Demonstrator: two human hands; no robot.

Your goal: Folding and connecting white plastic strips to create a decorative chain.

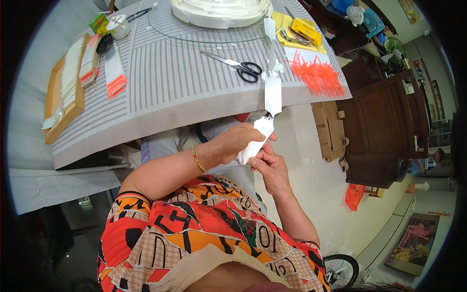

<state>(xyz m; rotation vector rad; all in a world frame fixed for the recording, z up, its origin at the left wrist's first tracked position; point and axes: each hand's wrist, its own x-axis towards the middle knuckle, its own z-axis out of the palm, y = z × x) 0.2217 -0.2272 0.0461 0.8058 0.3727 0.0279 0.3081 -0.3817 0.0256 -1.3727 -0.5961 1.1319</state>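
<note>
I have both hands on the white strip (273,95), just off the near edge of the striped surface (170,73). My left grip (238,142) is closed, thumb flat over the gathered end (255,145), apparently so the layers stay together. My right grip (273,168) pinches its lower tip from about five o'clock, seemingly to steady it; fingers overlap there, so I can't be sure how firmly. Toward twelve, the strip drapes over the edge, perhaps to spare it tension, with the scissors (236,63) beside it. The white coil (221,19) sits beyond; red strands (317,75) lie at one o'clock.
</note>
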